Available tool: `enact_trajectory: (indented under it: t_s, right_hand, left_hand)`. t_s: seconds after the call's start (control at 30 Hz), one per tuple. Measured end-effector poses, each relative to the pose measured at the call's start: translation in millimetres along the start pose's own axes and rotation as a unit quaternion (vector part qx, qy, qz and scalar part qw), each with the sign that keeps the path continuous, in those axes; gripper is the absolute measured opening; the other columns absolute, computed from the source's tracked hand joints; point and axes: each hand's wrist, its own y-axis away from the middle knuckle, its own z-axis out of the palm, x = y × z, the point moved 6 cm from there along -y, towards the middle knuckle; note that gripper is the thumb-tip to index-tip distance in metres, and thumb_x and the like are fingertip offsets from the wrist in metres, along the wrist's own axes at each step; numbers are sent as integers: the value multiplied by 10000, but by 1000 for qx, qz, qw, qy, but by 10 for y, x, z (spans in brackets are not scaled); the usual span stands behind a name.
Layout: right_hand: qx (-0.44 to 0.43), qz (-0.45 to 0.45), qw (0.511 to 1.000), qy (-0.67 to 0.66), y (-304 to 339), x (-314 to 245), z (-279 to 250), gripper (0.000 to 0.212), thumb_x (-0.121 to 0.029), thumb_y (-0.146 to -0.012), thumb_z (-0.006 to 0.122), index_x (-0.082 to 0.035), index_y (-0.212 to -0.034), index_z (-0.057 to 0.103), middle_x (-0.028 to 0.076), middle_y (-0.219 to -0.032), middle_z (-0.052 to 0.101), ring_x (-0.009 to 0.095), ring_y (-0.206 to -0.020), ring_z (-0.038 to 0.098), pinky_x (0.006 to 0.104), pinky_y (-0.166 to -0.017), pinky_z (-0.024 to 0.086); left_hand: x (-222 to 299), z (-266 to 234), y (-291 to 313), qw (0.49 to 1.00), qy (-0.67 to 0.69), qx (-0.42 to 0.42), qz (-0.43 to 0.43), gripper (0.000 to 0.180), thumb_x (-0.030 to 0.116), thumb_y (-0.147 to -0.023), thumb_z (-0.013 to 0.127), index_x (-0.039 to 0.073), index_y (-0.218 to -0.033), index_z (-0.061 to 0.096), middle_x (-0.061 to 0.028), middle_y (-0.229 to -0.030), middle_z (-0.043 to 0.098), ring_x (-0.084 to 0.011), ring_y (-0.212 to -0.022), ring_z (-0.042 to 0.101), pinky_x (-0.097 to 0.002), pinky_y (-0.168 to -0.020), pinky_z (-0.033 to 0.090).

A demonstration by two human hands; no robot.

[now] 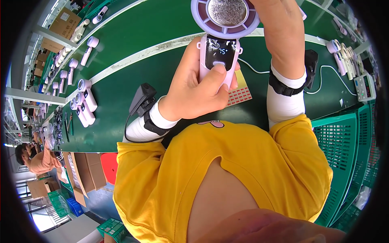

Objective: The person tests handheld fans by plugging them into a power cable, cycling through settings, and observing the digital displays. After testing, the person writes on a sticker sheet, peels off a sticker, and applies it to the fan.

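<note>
My left hand (pixel 192 89) is wrapped round the handle of a pale lilac handheld fan (pixel 221 52). Its thumb lies on the button below the lit black display. The fan's round head has spokes and a speckled silver centre, and it is cut off by the top edge. My right forearm (pixel 281 36) reaches up beside the fan head; the hand runs out of the picture, so its fingers are hidden. Under the left hand, a yellowish sheet with rows of red marks (pixel 242 94) lies on the green table (pixel 121 117).
Several similar fans (pixel 85 101) stand at the left, others along the far-left rack. At the right are more fans (pixel 342 56), a small white box with a display (pixel 364 87) and a white cable. Green crates (pixel 336 162) stand beside me. Another person (pixel 42 160) works far left.
</note>
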Motion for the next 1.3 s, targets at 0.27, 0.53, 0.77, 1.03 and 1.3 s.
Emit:
enact_trajectory:
  t_s: [0.27,0.53,0.77,1.03,1.3]
  right_hand:
    - [-103,-68,991,42,16,-61,92,400,-353,-984,492,2,-1168,507,-9,-864,513,47,-760,437,189,-663,370]
    - [39,-161,986,-33,74,-168,58,294,-208,-947,524,26,-1125,521,28,-959,576,73,-823,503,209,-732,411]
    - [-80,179,945,-261,66,84,255,274,-309,-959,512,-52,-949,605,-37,-707,530,23,-570,393,192,-494,270]
    - [74,-190,977,56,-49,-5,71,280,-276,-973,513,-4,-1025,551,-34,-816,533,18,-694,445,175,-600,358]
    - [29,-202,973,103,-42,43,63,262,-230,-958,545,4,-1074,530,-5,-819,543,50,-695,462,202,-612,392]
  left_hand:
    - [57,-63,29,999,30,17,-5,439,-66,-810,429,-15,-1224,293,-124,-1033,538,-160,-796,577,-304,-674,485]
    - [130,39,11,934,-292,55,198,446,119,-809,656,-16,-1150,403,-101,-917,574,-146,-702,572,-287,-609,470]
    - [183,-239,-27,840,-468,14,276,435,212,-757,741,-48,-1037,533,-83,-869,645,-156,-713,628,-283,-657,504]
    - [-230,-120,-105,992,-118,7,51,348,312,-952,520,1,-1081,433,-74,-802,588,-136,-672,596,-257,-577,476]
    - [-237,-107,-83,998,-59,19,-26,301,289,-973,484,10,-1063,420,-80,-812,590,-143,-691,601,-261,-577,475]
